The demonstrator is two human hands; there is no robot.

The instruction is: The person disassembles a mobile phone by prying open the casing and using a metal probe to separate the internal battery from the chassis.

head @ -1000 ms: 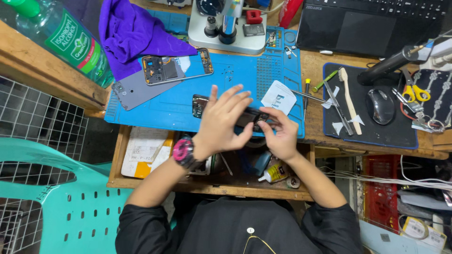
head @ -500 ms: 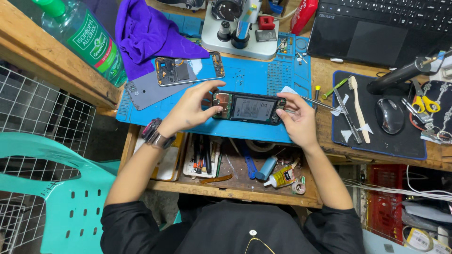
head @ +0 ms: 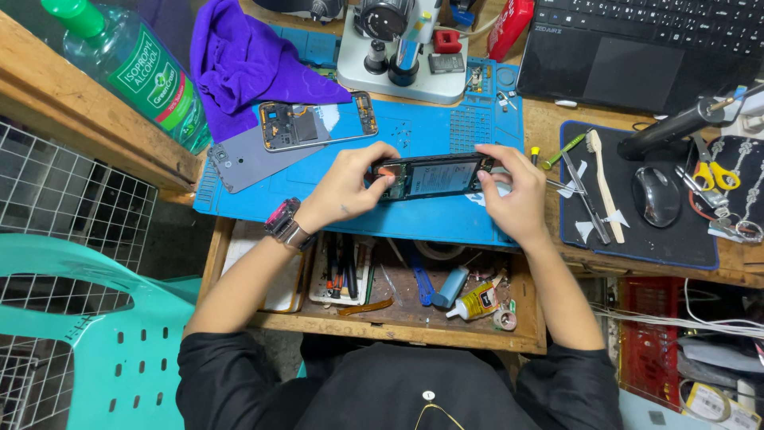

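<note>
Here, both hands' fingers clamped on opened phone (head: 434, 176), green-labelled clear bottle (head: 131, 68) upper left

- Left hand (head: 346, 187), centre frame, fingers curled in a pinch, wrist bent.
- Right hand (head: 513, 191), just right of centre, fingertips pinching, forearm angled down.

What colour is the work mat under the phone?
Blue; the work mat shows best in the head view.

Opened phone (head: 434, 177) between both hands
</note>
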